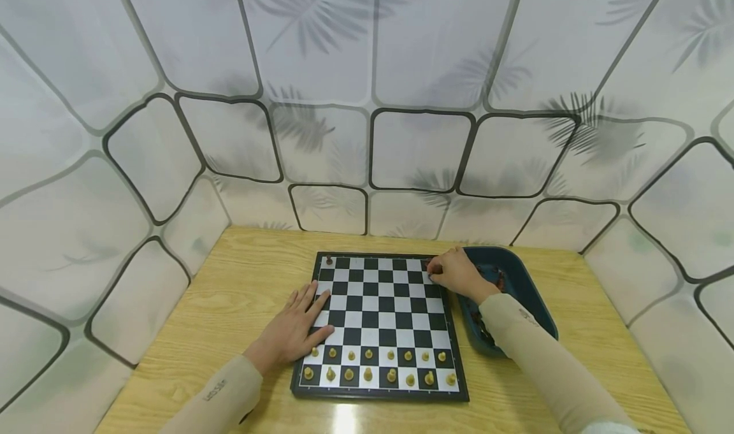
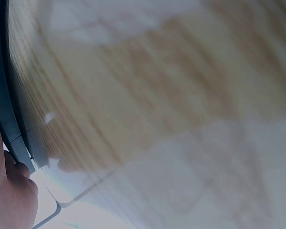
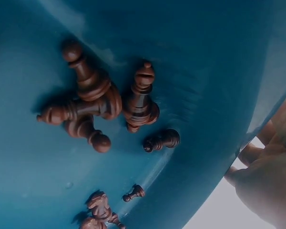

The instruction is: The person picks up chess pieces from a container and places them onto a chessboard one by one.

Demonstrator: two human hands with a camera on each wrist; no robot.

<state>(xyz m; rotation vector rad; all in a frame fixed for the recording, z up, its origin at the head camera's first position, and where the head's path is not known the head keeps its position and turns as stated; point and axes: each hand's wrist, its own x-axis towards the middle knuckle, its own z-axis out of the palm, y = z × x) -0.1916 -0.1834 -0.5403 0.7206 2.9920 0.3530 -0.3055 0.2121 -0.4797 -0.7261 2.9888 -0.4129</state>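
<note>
Lining the near edge of our board (image 1: 378, 301), yellow pieces (image 1: 368, 374) stand upright; our left hand (image 1: 292, 327), fingers spread, rests across its left edge. Beside a tub (image 1: 530, 297) of red pieces (image 3: 140, 98), our right hand's (image 1: 457, 273) fingers pinch another red piece (image 1: 427, 264) at the far right corner.

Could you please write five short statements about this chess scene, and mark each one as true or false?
1. The left hand touches the left side of the chessboard. True.
2. The right hand is at the chessboard's near right corner. False: the right hand is at the far right corner.
3. Yellow chess pieces fill the two rows nearest the person. True.
4. Brown bishops and brown pawns lie in the blue bin. True.
5. The blue bin stands left of the chessboard. False: it stands on the right.
</note>
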